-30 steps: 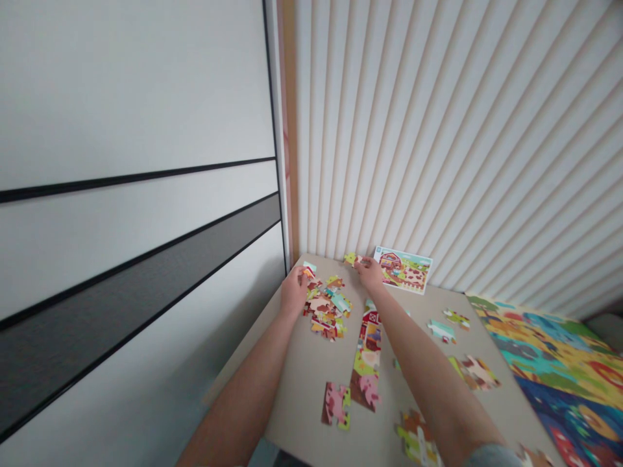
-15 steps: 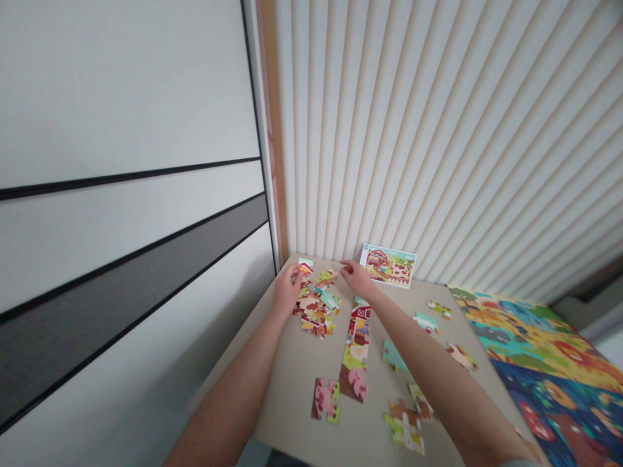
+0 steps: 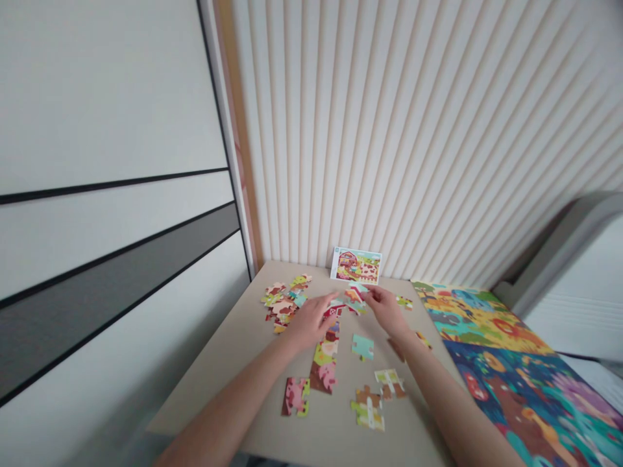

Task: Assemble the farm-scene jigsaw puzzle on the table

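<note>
Well, from the head view, both hands were busy over a pale table [image 3: 257, 389], close to its far side. The right hand [image 3: 387, 308] was pinching a red-roofed piece [image 3: 354, 296] between thumb and fingertips, holding it by its right side, in front of the picture card [image 3: 356, 266]. That card (a farm scene with a red barn and a spotted cow) leaned against the white pleated panel [image 3: 321, 130]. The left hand [image 3: 311, 322] had its fingers stretched out and the thumb spread from them, at the far end of the jigsaw strip [image 3: 323, 360]; whether it touched the strip, I couldn't tell. The strip ran towards the near edge, from a barn at the top to a pink pig at the bottom. Left of the left hand lay a loose heap of pieces [image 3: 280, 308], overlapping one another. Nearer the person, a pink-and-green piece [image 3: 294, 397] sat beside the strip's lower end, a teal piece [image 3: 363, 346] lay to the strip's right, and some fence pieces [image 3: 370, 410] rested below that. Beyond the right forearm stretched a colourful mat [image 3: 491, 318], printed with animals.
</note>
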The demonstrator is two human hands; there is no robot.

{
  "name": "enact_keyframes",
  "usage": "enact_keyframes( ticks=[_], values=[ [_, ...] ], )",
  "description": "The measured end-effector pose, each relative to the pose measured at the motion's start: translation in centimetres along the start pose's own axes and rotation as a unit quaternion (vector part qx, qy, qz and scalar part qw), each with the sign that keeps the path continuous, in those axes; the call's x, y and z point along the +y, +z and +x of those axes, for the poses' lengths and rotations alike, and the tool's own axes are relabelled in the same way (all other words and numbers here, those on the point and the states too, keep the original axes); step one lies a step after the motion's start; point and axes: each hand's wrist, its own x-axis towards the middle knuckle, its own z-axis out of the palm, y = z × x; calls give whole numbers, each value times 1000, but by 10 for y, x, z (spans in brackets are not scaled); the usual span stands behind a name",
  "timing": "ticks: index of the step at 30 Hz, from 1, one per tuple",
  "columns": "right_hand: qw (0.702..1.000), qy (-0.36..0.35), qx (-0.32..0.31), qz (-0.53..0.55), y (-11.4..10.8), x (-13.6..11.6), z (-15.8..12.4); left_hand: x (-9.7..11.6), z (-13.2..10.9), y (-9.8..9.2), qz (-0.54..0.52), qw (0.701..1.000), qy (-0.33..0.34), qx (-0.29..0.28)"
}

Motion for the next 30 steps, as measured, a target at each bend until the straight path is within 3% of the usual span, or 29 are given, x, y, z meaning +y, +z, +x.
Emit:
enact_keyframes(
  ticks=[4, 9, 15, 19, 26, 30],
  values=[
    [995, 34, -7, -92, -13, 28, 0, -7, 0, 4, 76, 993, 57, -69],
    [992, 40, -45, -107, -7, 34, -5, -15, -2, 9, 104, 986, 63, -116],
    [991, 35, -68, -107, 4, 35, -7, -14, -3, 8, 112, 985, 54, -120],
    [979, -9, -56, -196, 4, 33, -9, -14, -4, 5, 111, 986, 49, -112],
    [938, -75, -115, -318, -17, 23, -22, -14, -6, 4, 107, 987, 46, -111],
    [916, -74, -98, -383, -29, 12, -28, -14, -6, 5, 110, 987, 44, -110]
  ],
)
